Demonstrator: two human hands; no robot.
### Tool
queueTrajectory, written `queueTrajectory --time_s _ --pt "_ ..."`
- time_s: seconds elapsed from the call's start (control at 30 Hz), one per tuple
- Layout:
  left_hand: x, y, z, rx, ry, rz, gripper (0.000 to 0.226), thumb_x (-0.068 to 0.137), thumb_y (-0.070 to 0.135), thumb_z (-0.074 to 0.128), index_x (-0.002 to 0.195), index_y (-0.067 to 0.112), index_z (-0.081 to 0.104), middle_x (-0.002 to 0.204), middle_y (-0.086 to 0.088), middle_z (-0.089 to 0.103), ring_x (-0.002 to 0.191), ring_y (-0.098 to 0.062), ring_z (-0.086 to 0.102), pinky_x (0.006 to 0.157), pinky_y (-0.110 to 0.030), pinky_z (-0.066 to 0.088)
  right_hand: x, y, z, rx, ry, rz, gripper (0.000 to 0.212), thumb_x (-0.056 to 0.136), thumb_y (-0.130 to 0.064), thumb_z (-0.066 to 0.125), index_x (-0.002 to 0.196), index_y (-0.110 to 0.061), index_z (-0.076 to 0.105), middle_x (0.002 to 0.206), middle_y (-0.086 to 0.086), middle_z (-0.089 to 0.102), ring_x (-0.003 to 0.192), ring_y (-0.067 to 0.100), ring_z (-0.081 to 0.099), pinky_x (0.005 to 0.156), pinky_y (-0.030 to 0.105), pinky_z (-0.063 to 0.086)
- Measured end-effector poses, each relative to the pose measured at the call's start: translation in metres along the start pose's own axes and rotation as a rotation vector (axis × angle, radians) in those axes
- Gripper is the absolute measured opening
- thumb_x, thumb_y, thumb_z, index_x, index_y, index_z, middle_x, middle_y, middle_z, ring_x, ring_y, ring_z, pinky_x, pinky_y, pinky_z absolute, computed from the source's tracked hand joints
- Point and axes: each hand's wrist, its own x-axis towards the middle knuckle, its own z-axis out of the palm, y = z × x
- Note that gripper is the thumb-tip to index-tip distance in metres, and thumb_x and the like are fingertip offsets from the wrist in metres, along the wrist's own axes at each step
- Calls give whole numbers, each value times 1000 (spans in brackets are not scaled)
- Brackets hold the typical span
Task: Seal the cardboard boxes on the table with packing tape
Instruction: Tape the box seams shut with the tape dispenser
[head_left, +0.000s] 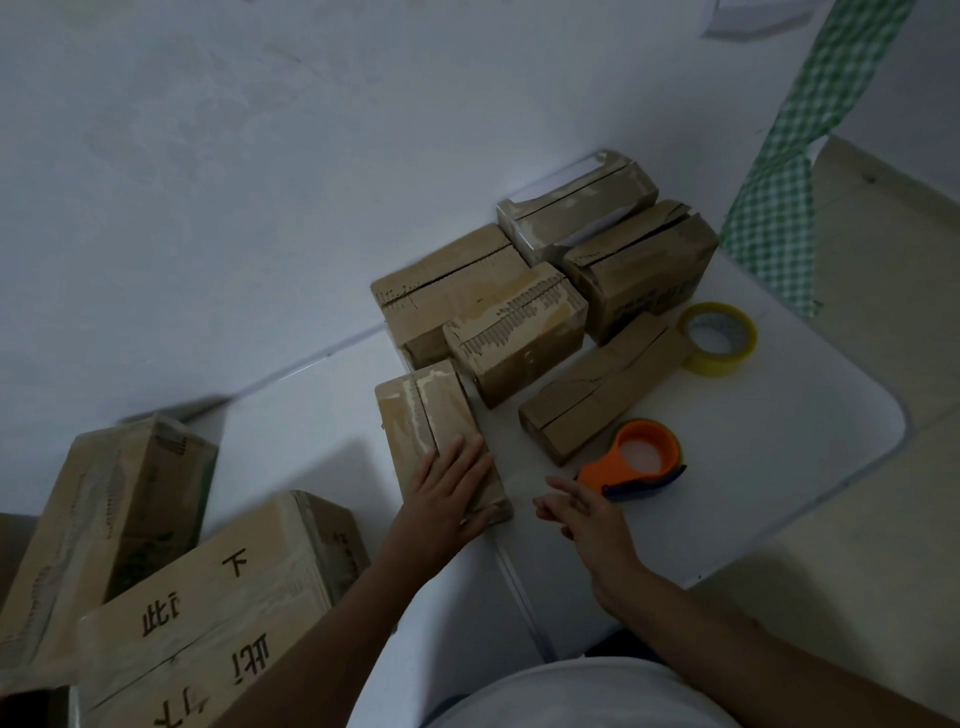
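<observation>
Several small cardboard boxes sit on a white table (753, 467). The nearest small box (423, 415) lies lengthwise in front of me, and my left hand (449, 491) rests flat on its near end with straight fingers. My right hand (582, 512) hovers open just right of that box, fingers spread, close to an orange tape dispenser (636, 462). A long narrow box (597, 395) lies behind the dispenser. A yellowish roll of packing tape (719, 338) stands at its far end. More boxes (514, 332) cluster behind, with open top seams.
Two larger cardboard boxes (208, 597) with printed characters stand at the lower left, beside the table. A green checked cloth (784, 208) hangs at the upper right. The white wall runs close behind the boxes. The table's rounded right edge meets a pale floor (883, 519).
</observation>
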Motion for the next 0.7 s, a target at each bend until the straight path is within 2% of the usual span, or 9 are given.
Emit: queueTrajectory --time_s 0.17,0.23,0.37,0.43,0.57,0.7 --pt "1 6 8 132 13 -32 66 97 55 41 151 17 34 160 -6 30 149 -26 22 118 -47 21 10 3 5 -48 4 36 20 95 -18 58 114 -16 65 101 0 74 92 10 69 77 23 47" --pt "0 5 8 138 -12 -45 67 98 58 37 152 18 32 160 -5 29 150 -25 21 119 -47 21 14 5 7 7 -35 145 21 99 -22 52 114 -13 64 106 2 72 94 11 69 77 22 49" --pt "0 4 6 165 -55 -61 69 100 63 26 152 18 31 161 -6 28 150 -25 20 119 -47 21 21 2 6 157 -89 273 30 100 -38 48 108 -16 65 100 -2 75 93 9 69 76 24 48" --pt "1 6 6 171 -55 -69 69 100 63 26 152 18 32 160 -6 29 150 -25 20 118 -47 21 24 1 4 144 -57 254 30 97 -41 53 104 -16 69 97 -1 73 95 12 67 76 26 47" --pt "1 6 6 159 -65 -75 69 100 63 29 153 19 26 162 -5 25 152 -23 15 119 -47 19 29 1 3 70 11 111 15 90 -27 66 92 -13 72 86 2 68 81 10 64 73 25 46" --pt "1 6 5 136 -86 -100 69 100 64 31 154 22 26 163 -1 21 153 -20 9 121 -45 16 31 -2 4 -15 -17 21 30 94 -40 58 93 -15 74 80 -3 68 80 9 65 74 25 47"
